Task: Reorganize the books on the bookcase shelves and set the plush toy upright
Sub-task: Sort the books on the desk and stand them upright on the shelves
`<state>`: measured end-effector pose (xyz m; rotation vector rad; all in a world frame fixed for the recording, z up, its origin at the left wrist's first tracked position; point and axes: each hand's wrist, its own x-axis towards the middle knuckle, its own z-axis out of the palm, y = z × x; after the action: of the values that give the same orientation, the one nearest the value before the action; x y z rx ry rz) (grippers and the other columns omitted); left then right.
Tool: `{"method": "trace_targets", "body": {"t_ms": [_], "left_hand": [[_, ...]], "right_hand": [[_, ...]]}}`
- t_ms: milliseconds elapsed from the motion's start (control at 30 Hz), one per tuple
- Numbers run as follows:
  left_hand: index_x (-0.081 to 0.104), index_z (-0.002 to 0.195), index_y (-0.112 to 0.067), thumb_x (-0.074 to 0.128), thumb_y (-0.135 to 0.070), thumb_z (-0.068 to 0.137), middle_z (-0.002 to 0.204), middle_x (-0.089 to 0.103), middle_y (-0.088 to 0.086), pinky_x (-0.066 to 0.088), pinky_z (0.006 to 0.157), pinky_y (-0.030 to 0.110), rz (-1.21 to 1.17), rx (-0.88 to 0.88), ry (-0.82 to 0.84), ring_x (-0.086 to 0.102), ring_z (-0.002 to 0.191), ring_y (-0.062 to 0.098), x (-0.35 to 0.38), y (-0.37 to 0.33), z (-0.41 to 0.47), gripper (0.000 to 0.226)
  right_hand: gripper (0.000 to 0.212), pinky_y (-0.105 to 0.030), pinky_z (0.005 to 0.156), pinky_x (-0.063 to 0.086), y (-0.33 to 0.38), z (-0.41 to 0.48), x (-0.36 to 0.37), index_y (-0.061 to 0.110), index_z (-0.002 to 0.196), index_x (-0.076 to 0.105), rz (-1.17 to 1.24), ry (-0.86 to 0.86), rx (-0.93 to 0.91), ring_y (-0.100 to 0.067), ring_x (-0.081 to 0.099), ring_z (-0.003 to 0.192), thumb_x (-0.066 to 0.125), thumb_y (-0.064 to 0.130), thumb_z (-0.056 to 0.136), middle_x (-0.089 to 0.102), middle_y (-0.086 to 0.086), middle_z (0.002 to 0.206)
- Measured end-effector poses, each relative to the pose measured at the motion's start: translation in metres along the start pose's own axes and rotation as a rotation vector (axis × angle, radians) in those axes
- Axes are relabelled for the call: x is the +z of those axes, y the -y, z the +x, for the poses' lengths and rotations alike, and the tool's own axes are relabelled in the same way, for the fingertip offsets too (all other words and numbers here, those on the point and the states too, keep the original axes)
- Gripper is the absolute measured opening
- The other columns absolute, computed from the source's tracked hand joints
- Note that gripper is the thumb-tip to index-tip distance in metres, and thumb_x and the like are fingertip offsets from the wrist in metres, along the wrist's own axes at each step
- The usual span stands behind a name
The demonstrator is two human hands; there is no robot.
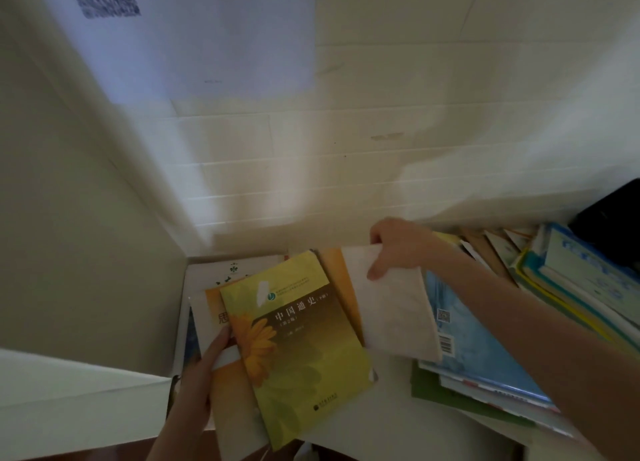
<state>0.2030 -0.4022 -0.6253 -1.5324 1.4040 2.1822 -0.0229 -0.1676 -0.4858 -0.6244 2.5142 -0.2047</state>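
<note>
I look down into a white bookcase shelf (381,422). A yellow book with a sunflower cover (298,343) leans on top of an orange and white book (228,384). My left hand (197,377) grips that pair at its left edge. My right hand (394,249) holds the top edge of a white-backed book (394,308), tilted over a blue book (485,353). More white books (221,273) lie flat at the shelf's back left. No plush toy is in sight.
A slanted pile of several books (568,298) fills the right side, with a black object (613,218) behind it. The bookcase's white side panel (86,218) stands at left, and a paper sheet with a printed code (173,34) is stuck above.
</note>
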Motion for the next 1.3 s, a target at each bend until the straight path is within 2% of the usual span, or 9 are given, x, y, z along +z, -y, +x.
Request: {"method": "trace_targets", "body": {"t_ms": [233, 333, 567, 767, 867, 1033, 1133, 1200, 1300], "left_hand": [[0.054, 0.124, -0.02, 0.079, -0.076, 0.021, 0.112, 0.065, 0.014, 0.052, 0.084, 0.057, 0.065, 0.074, -0.068, 0.064, 0.098, 0.037, -0.007, 0.012, 0.012, 0.121], [0.053, 0.124, -0.019, 0.077, -0.078, 0.027, 0.111, 0.064, 0.013, 0.052, 0.085, 0.056, 0.068, 0.091, -0.065, 0.063, 0.098, 0.036, -0.004, 0.011, 0.005, 0.116], [0.052, 0.129, -0.026, 0.073, -0.048, 0.074, 0.115, 0.063, 0.009, 0.052, 0.085, 0.054, 0.066, 0.234, -0.076, 0.062, 0.1, 0.032, 0.001, -0.007, -0.011, 0.064], [0.039, 0.14, -0.026, 0.066, -0.075, 0.057, 0.128, 0.054, 0.013, 0.045, 0.094, 0.057, 0.159, 0.254, -0.165, 0.054, 0.112, 0.038, 0.006, -0.003, -0.014, 0.1], [0.036, 0.138, -0.018, 0.043, -0.064, 0.082, 0.135, 0.043, 0.03, 0.041, 0.093, 0.063, 0.119, 0.41, -0.234, 0.048, 0.115, 0.049, 0.011, -0.014, -0.033, 0.073], [0.047, 0.129, -0.036, 0.058, -0.019, 0.083, 0.143, 0.042, 0.01, 0.038, 0.098, 0.041, 0.276, 0.684, -0.195, 0.044, 0.127, 0.034, -0.003, -0.03, -0.044, 0.05], [0.059, 0.111, -0.044, 0.051, -0.023, 0.089, 0.123, 0.06, 0.005, 0.045, 0.097, 0.041, 0.341, 0.885, -0.116, 0.056, 0.114, 0.027, -0.015, -0.046, -0.048, 0.032], [0.055, 0.116, -0.042, 0.058, -0.026, 0.092, 0.122, 0.057, -0.009, 0.043, 0.092, 0.021, 0.502, 0.959, 0.003, 0.053, 0.114, 0.011, -0.005, -0.059, -0.047, 0.029], [0.04, 0.129, -0.042, 0.063, -0.059, 0.076, 0.131, 0.038, -0.016, 0.031, 0.097, 0.021, 0.919, 0.9, 0.193, 0.035, 0.123, 0.005, 0.022, -0.069, -0.037, 0.06]], "right_hand": [[0.028, -0.025, 0.059, 0.041, 0.05, -0.076, 0.0, 0.025, 0.091, 0.039, -0.274, -0.57, -0.147, -0.013, 0.052, 0.066, 0.066, 0.023, 0.083, 0.053, 0.007, 0.078], [0.053, -0.024, 0.04, 0.044, 0.065, -0.089, 0.072, 0.021, 0.089, 0.059, -0.244, -0.737, -0.287, -0.013, 0.058, 0.05, 0.086, 0.008, 0.045, 0.063, 0.004, 0.069], [0.008, -0.019, 0.049, 0.051, 0.057, -0.089, 0.201, 0.023, 0.078, 0.065, -0.089, -0.577, -0.434, -0.013, 0.07, 0.084, 0.061, 0.021, 0.072, 0.07, 0.003, 0.087], [0.023, -0.014, 0.045, 0.046, 0.059, -0.093, 0.185, 0.033, 0.079, 0.067, 0.003, -0.47, -0.49, -0.001, 0.068, 0.085, 0.047, 0.026, 0.07, 0.07, 0.016, 0.086], [0.021, -0.015, 0.057, 0.053, 0.05, -0.098, 0.187, 0.034, 0.089, 0.063, -0.053, -0.457, -0.611, 0.001, 0.066, 0.096, 0.048, 0.029, 0.076, 0.071, 0.016, 0.096], [0.021, -0.014, 0.079, 0.051, 0.03, -0.095, 0.176, 0.035, 0.095, 0.067, -0.02, -0.42, -0.744, 0.002, 0.062, 0.104, 0.051, 0.028, 0.083, 0.071, 0.017, 0.104], [0.02, -0.025, 0.088, 0.054, 0.001, -0.08, 0.168, 0.026, 0.103, 0.055, -0.013, -0.456, -0.898, -0.007, 0.063, 0.109, 0.053, 0.014, 0.086, 0.071, 0.008, 0.108], [0.021, -0.032, 0.099, 0.048, -0.01, -0.071, 0.157, 0.025, 0.103, 0.053, -0.084, -0.491, -0.997, -0.011, 0.057, 0.119, 0.046, 0.008, 0.093, 0.069, 0.009, 0.114], [0.02, -0.036, 0.113, 0.032, 0.0, -0.051, 0.138, 0.024, 0.102, 0.059, -0.161, -0.542, -1.113, -0.019, 0.044, 0.132, 0.045, 0.01, 0.097, 0.064, 0.004, 0.124]]}}
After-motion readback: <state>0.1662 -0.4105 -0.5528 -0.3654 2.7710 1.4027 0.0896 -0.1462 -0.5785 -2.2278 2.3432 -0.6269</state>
